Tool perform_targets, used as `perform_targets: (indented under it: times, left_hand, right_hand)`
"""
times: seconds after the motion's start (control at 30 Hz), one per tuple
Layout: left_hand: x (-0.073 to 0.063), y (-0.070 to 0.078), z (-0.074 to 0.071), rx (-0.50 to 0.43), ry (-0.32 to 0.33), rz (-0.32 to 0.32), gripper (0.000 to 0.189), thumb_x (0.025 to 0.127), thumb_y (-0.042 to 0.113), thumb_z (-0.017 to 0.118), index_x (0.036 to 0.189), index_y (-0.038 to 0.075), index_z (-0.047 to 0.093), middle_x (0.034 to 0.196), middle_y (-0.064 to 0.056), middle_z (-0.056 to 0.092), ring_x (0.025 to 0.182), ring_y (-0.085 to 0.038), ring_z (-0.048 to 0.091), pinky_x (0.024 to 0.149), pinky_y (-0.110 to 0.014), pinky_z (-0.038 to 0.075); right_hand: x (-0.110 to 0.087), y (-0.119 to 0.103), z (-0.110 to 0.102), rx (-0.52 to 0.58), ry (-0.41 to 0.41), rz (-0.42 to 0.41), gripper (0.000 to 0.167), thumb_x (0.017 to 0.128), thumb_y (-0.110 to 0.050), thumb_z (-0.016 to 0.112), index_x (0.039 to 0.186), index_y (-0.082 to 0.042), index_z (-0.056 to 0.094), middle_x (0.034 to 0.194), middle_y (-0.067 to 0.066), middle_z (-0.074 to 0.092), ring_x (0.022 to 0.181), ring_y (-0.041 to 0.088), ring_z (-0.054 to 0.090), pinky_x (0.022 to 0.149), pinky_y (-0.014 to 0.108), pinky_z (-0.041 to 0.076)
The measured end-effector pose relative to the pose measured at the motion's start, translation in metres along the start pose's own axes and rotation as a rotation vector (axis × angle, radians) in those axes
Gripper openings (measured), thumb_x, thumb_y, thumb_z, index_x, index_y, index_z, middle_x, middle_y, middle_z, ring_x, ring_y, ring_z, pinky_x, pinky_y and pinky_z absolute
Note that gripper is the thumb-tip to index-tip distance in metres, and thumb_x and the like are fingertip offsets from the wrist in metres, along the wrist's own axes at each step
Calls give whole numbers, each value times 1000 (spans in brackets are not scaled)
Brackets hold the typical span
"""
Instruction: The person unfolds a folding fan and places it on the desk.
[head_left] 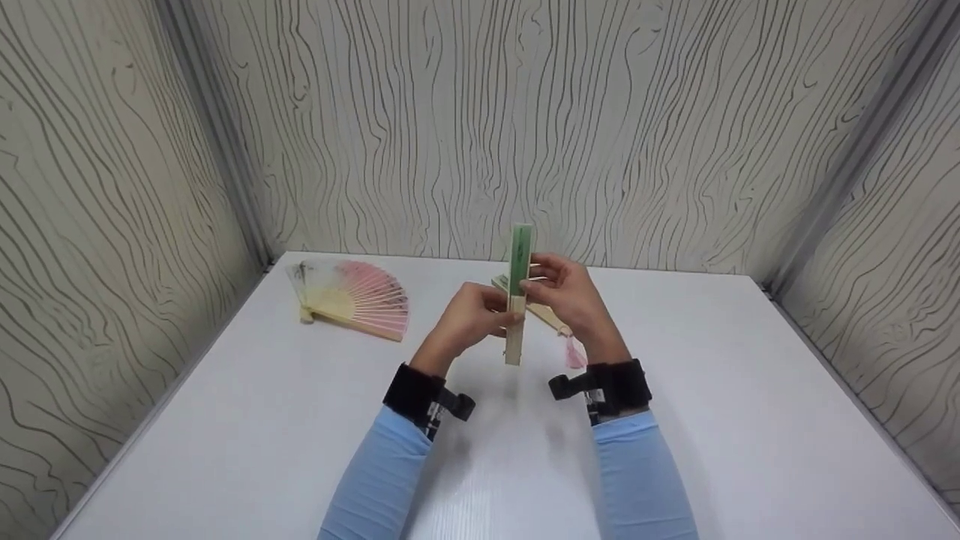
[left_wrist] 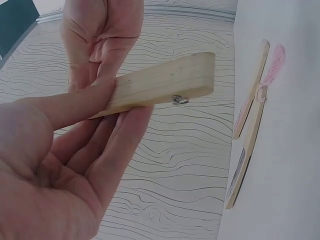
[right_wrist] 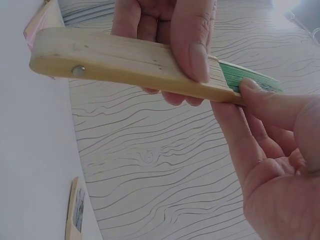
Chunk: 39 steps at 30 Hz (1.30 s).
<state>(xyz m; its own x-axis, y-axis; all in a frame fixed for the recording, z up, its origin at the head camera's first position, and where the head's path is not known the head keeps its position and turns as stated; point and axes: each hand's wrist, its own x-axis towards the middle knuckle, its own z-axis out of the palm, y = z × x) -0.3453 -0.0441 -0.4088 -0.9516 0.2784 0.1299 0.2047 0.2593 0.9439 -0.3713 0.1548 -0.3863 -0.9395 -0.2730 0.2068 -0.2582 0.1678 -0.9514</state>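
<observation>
A folded green hand fan (head_left: 519,259) with pale wooden ribs stands nearly upright above the white table, held between both hands. The left hand (head_left: 474,318) pinches its wooden lower part between thumb and fingers. Higher up, the right hand (head_left: 564,291) grips the green section with thumb and fingertips. The right wrist view shows the fan's wooden end (right_wrist: 100,55) with a metal rivet, and green leaf folds packed together beyond the left thumb. In the left wrist view a small metal ring hangs at the fan's wooden end (left_wrist: 190,75).
Spread out on the table (head_left: 300,427) at the left lies a pink and white fan (head_left: 367,300). A closed fan (head_left: 551,317) with a pink tassel (head_left: 574,354) lies behind the hands, partly hidden by them. Patterned panels (head_left: 480,127) wall the back and both sides.
</observation>
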Motion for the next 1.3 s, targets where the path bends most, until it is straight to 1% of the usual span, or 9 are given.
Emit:
perform_targets:
  times: [0.1, 0.2, 0.3, 0.43, 0.57, 0.7, 0.9, 1.17, 1.3]
  left_hand:
    - [0, -1, 0, -4, 8, -5, 22, 99, 6, 78, 120, -1, 80, 114, -19, 82, 103, -24, 80, 86, -37, 71]
    - [0, -3, -1, -1, 22, 1, 22, 100, 8, 78, 120, 1, 80, 114, -18, 82, 105, -24, 80, 88, -38, 71]
    - [0, -3, -2, 2, 49, 16, 22, 101, 10, 77, 121, 2, 80, 115, -16, 82, 107, -25, 80, 91, -38, 71]
    - [0, -3, -3, -17, 62, 52, 23, 102, 12, 76, 122, 2, 80, 117, -16, 82, 109, -25, 80, 93, -38, 70]
    - [0, -4, -2, -19, 52, 81, 23, 101, 15, 77, 121, 3, 80, 118, -16, 82, 106, -24, 80, 92, -38, 70]
    - [1, -4, -2, -32, 54, 55, 25, 101, 15, 78, 123, 4, 79, 120, -16, 81, 107, -25, 80, 92, -38, 70]
    - [2, -3, -1, -71, 58, 20, 28, 103, 13, 76, 129, 3, 73, 124, -18, 78, 113, -29, 79, 94, -39, 70]
    - [3, -4, -3, -68, 77, 20, 24, 104, 11, 73, 127, 6, 78, 123, -15, 77, 111, -26, 78, 94, -36, 70]
    - [4, -6, -3, -76, 91, 13, 23, 104, 10, 73, 126, 4, 78, 121, -16, 79, 109, -24, 79, 93, -36, 70]
  right_hand:
    - [-2, 1, -1, -29, -22, 0, 43, 103, -7, 74, 145, -3, 64, 132, 21, 75, 116, 21, 79, 103, 35, 67]
    - [-4, 3, -5, -99, -68, 4, 38, 104, -12, 74, 141, -2, 68, 134, 21, 75, 118, 23, 77, 105, 36, 66]
    - [-5, 4, -8, -149, -112, 16, 36, 104, -16, 74, 137, -2, 71, 134, 20, 76, 117, 22, 77, 103, 35, 67]
    - [-6, 3, -9, -154, -137, 31, 35, 104, -16, 75, 134, 0, 73, 132, 20, 76, 113, 19, 77, 99, 33, 68]
    - [-6, 2, -9, -182, -129, 32, 32, 103, -16, 75, 130, 1, 75, 128, 19, 77, 107, 16, 76, 97, 31, 67]
    - [-6, 2, -7, -208, -98, 37, 27, 103, -18, 76, 125, -2, 77, 124, 17, 78, 104, 16, 76, 96, 31, 66]
    - [-5, 4, -5, -164, -92, 40, 28, 103, -16, 76, 124, 2, 75, 123, 18, 77, 106, 17, 77, 99, 34, 68]
    - [-3, 6, -3, -162, -67, 20, 29, 103, -19, 77, 125, 0, 75, 124, 19, 78, 107, 19, 78, 99, 33, 67]
    - [-2, 8, -2, -125, -68, 26, 29, 103, -17, 76, 125, 2, 75, 125, 19, 77, 107, 19, 79, 100, 34, 68]
